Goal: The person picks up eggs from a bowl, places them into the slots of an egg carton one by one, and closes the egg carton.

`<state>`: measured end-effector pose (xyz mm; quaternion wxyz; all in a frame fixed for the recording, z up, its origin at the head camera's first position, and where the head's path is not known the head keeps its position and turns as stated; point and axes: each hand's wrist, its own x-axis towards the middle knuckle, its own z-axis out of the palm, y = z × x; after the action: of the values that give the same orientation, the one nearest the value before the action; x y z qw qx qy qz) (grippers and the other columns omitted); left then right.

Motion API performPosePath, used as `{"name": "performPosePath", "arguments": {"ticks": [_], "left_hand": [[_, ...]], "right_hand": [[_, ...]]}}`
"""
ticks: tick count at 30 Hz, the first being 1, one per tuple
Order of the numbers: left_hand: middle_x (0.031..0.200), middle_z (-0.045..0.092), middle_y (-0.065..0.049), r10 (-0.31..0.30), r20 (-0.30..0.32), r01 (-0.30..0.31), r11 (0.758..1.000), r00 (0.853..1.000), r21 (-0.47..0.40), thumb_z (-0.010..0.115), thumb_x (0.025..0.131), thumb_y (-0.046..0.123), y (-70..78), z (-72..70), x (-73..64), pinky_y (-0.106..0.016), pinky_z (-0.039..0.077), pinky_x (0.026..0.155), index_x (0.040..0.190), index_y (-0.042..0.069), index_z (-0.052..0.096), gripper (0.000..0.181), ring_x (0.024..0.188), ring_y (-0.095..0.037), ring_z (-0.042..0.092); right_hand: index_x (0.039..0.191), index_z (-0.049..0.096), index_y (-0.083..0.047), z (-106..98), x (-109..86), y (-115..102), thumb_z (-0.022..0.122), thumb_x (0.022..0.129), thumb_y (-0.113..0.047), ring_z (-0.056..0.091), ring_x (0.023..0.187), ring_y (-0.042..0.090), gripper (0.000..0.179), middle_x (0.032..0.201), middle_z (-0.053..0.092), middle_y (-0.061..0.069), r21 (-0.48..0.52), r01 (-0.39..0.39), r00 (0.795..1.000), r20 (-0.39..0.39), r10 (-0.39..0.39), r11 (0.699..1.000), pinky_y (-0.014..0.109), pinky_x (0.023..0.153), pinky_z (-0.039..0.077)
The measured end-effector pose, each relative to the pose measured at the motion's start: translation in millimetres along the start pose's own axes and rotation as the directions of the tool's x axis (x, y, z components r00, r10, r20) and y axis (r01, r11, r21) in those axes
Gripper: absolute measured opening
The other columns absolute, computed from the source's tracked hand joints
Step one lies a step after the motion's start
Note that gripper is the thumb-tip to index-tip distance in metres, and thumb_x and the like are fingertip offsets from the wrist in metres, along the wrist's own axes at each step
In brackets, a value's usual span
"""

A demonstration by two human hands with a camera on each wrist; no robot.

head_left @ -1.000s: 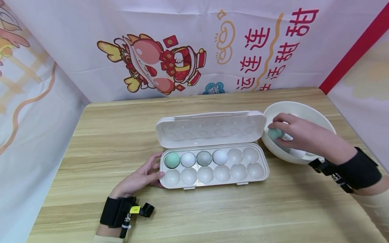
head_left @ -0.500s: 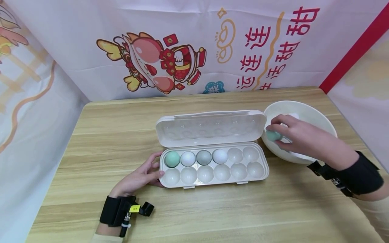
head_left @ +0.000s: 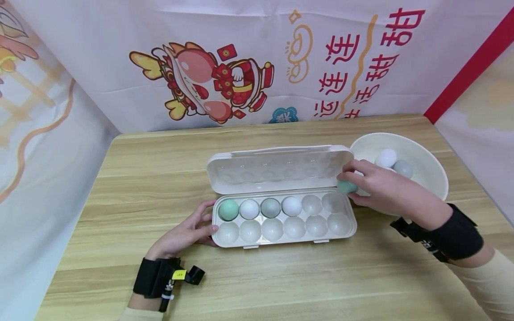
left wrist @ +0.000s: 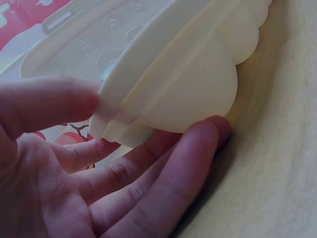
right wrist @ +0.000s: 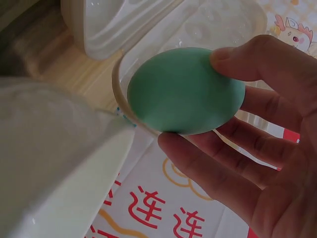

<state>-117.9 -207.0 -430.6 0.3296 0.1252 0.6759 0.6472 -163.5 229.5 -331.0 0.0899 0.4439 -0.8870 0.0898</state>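
My right hand [head_left: 385,185] grips a green egg [right wrist: 185,90] between thumb and fingers, above the right end of the egg box [head_left: 283,243]. The white plastic box stands with its lid [head_left: 277,171] tipped up at the back. Its back row holds a green egg [head_left: 229,209], a white egg [head_left: 249,209], a grey-green egg [head_left: 271,207] and another white egg [head_left: 292,206], from the left; the other cups show no eggs. My left hand [head_left: 182,234] holds the box's left end, thumb at the rim and fingers against the outer wall [left wrist: 198,84].
A white bowl [head_left: 435,176] stands right of the box, partly behind my right hand. In it lie a white egg [head_left: 386,158] and a greyish egg [head_left: 403,168], with another partly hidden. Printed cloth [head_left: 100,67] hangs behind the wooden table [head_left: 160,169].
My right hand has carried the green egg left out of the bowl, to over the box's right end. More eggs in the bowl are uncovered. My left hand has stayed in place.
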Motion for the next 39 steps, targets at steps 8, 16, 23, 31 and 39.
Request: {"name": "performPosePath", "arguments": {"ticks": [8, 16, 23, 31, 39], "left_hand": [[0.141, 0.03, -0.032, 0.008, 0.006, -0.008, 1.0, 1.0, -0.004, 0.049, 0.095, 0.013, 0.1, 0.0, 0.1, -0.047, 0.054, 0.081, 0.143, 0.018, 0.013, 0.06, 0.102, -0.037, 0.057], [0.141, 0.03, -0.031, -0.004, -0.003, 0.004, 1.0, 1.0, 0.008, 0.049, 0.095, 0.012, 1.8, 0.6, 0.0, -0.047, 0.054, 0.081, 0.143, 0.019, 0.013, 0.06, 0.102, -0.037, 0.058], [0.141, 0.029, -0.033, 0.009, 0.006, -0.009, 1.0, 1.0, 0.007, 0.048, 0.096, 0.011, 0.3, -0.3, -0.4, -0.047, 0.055, 0.081, 0.143, 0.017, 0.012, 0.059, 0.101, -0.036, 0.058], [0.142, 0.028, -0.031, 0.01, 0.007, -0.01, 1.0, 1.0, 0.003, 0.048, 0.096, 0.013, -0.3, 0.0, 0.0, -0.047, 0.054, 0.081, 0.143, 0.018, 0.012, 0.059, 0.102, -0.036, 0.058], [0.143, 0.029, -0.03, -0.001, 0.0, 0.001, 1.0, 1.0, 0.002, 0.049, 0.095, 0.013, 0.8, 0.6, -0.6, -0.048, 0.054, 0.081, 0.143, 0.021, 0.013, 0.06, 0.102, -0.037, 0.057]], "right_hand": [[0.1, 0.065, -0.004, 9.5, 5.1, -5.7, 0.083, 0.061, -0.007, 0.057, 0.085, 0.021, 0.043, 0.097, 0.06, 0.013, 0.022, 0.038, 0.999, -0.005, -0.038, 0.999, 0.036, 0.068, 0.058], [0.099, 0.062, -0.004, 23.7, 10.7, -13.6, 0.083, 0.06, -0.008, 0.057, 0.082, 0.019, 0.044, 0.096, 0.058, 0.012, 0.038, 0.109, 0.993, -0.059, -0.106, 0.993, 0.032, 0.064, 0.058], [0.099, 0.063, -0.003, 35.3, 16.4, -20.8, 0.081, 0.062, -0.007, 0.056, 0.086, 0.021, 0.042, 0.097, 0.059, 0.011, 0.045, 0.13, 0.991, -0.044, -0.128, 0.99, 0.033, 0.067, 0.057], [0.099, 0.063, -0.003, 42.8, 21.3, -26.0, 0.079, 0.065, -0.006, 0.058, 0.087, 0.021, 0.038, 0.099, 0.059, 0.011, 0.084, 0.126, 0.992, -0.033, -0.123, 0.989, 0.032, 0.066, 0.057], [0.099, 0.063, -0.004, 48.0, 24.4, -28.3, 0.078, 0.067, -0.006, 0.058, 0.09, 0.021, 0.036, 0.1, 0.06, 0.012, 0.096, 0.119, 0.993, 0.001, -0.12, 0.988, 0.032, 0.068, 0.057]]}}
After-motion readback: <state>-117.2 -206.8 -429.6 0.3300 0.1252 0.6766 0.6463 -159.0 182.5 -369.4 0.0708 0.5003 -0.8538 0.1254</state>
